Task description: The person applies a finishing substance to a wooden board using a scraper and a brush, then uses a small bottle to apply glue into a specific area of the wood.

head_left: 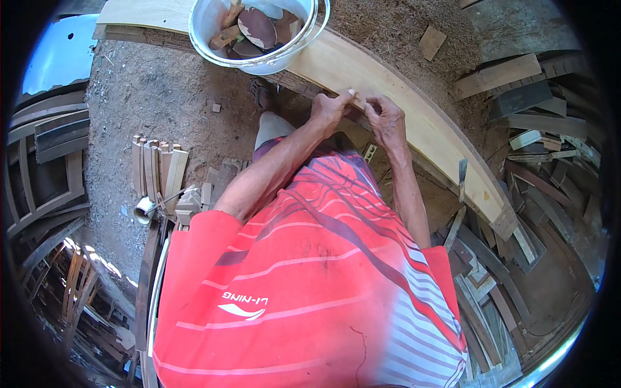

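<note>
Two hands at the near edge of a long pale plank

The plank (414,116) runs from upper centre to the right of the frame; a white bucket (213,26) of scraps sits on its upper end. Left hand (331,110) and right hand (386,119) pinch something small at its edge, perhaps sandpaper; working along the edge likely calls for steady pressure

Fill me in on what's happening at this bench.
A person in a red striped shirt works with both bare hands at the near edge of a long curved wooden board. The left hand and right hand meet there, pinching something too small to make out. A white bucket of wood scraps sits on the board's far end.
</note>
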Demonstrator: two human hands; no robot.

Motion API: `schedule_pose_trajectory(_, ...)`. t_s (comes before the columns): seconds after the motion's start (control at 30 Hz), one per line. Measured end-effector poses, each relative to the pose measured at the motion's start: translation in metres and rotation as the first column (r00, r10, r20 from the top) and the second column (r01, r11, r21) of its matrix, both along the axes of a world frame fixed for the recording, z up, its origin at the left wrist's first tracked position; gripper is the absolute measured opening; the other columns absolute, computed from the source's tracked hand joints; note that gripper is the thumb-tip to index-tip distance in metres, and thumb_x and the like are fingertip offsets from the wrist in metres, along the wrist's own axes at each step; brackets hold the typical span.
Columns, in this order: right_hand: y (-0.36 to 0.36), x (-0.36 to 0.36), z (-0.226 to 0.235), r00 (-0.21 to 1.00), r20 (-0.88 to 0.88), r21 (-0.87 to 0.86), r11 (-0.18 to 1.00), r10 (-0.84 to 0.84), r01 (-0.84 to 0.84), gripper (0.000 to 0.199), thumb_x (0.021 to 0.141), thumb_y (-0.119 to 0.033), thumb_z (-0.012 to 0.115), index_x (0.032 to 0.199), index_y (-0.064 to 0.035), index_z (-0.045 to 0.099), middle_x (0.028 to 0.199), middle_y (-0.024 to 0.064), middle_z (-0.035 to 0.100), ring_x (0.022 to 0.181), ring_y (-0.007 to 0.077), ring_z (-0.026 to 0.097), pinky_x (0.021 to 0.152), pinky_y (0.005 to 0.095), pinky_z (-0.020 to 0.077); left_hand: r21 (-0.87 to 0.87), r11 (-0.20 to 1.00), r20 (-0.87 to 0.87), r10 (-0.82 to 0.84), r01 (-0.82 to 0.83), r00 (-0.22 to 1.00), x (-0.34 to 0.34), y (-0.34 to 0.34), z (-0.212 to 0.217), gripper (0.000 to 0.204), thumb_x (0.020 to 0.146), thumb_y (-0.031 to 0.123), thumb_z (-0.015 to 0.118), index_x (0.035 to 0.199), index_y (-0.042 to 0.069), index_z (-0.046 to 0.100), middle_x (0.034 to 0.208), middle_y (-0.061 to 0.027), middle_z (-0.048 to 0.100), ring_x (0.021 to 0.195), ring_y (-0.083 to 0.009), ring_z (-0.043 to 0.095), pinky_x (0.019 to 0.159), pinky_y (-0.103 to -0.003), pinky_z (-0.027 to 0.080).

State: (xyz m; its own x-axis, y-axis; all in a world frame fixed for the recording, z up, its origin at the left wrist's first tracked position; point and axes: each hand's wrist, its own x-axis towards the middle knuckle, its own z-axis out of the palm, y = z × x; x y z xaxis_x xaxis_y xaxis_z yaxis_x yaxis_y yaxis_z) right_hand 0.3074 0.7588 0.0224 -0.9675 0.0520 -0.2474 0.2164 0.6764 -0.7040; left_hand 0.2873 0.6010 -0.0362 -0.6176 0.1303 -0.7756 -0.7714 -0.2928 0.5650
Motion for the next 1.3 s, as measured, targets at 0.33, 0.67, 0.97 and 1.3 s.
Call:
schedule_pose_trajectory(0.33, 0.0, 0.001, 0.001, 1.0, -0.018, -0.008, 1.0, -0.002, 0.002, 0.019, 0.09, -0.014, 0.064, 0.103, -0.0001, 0.069, 0.094, 0.019, 0.071, 0.084, 0.0314, 0.072, 0.074, 0.0391, 0.0558, -0.441, 0.886, -0.121, -0.22, 0.146, 0.968, 0.007, 0.012, -0.023, 0.062, 0.083, 0.044, 0.077, 0.104, -0.013, 0.065, 0.093, -0.0205, 0.071, 0.081, -0.027, 0.068, 0.076, -0.04, 0.055)
schedule_pose_trajectory(0.67, 0.004, 0.003, -0.004, 1.0, 0.018, -0.005, 1.0, -0.024, 0.024, 0.018, 0.09, -0.014, 0.066, 0.102, -0.0012, 0.069, 0.095, 0.0175, 0.071, 0.084, 0.0284, 0.071, 0.074, 0.0381, 0.0555, -0.445, 0.895, -0.239, -0.158, 0.037, 0.958, 0.018, 0.013, -0.025, 0.052, 0.079, 0.039, 0.083, 0.093, -0.01, 0.072, 0.084, -0.0135, 0.071, 0.074, -0.0188, 0.065, 0.063, -0.034, 0.053)
schedule_pose_trajectory(0.97, 0.007, 0.003, -0.008, 1.0, 0.01, -0.013, 1.0, -0.024, 0.024, 0.019, 0.091, -0.015, 0.065, 0.102, -0.0011, 0.069, 0.093, 0.0172, 0.071, 0.083, 0.0275, 0.071, 0.073, 0.0379, 0.0547, -0.159, 0.985, -0.097, -0.078, 0.062, 0.992, 0.005, 0.004, 0.02, 0.046, 0.083, 0.037, 0.08, 0.09, -0.008, 0.072, 0.081, -0.0108, 0.069, 0.07, -0.0152, 0.063, 0.059, -0.031, 0.05)
schedule_pose_trajectory(1.3, 0.006, -0.001, -0.006, 1.0, 0.009, -0.009, 1.0, -0.026, 0.026, 0.021, 0.092, -0.017, 0.068, 0.105, -0.0012, 0.071, 0.091, 0.015, 0.073, 0.082, 0.0216, 0.071, 0.076, 0.0341, 0.0556, -0.278, 0.954, -0.088, 0.089, -0.11, 0.992, 0.018, 0.026, -0.043, 0.038, 0.087, 0.032, 0.078, 0.088, -0.005, 0.07, 0.083, -0.0103, 0.069, 0.072, -0.0167, 0.065, 0.061, -0.032, 0.053)
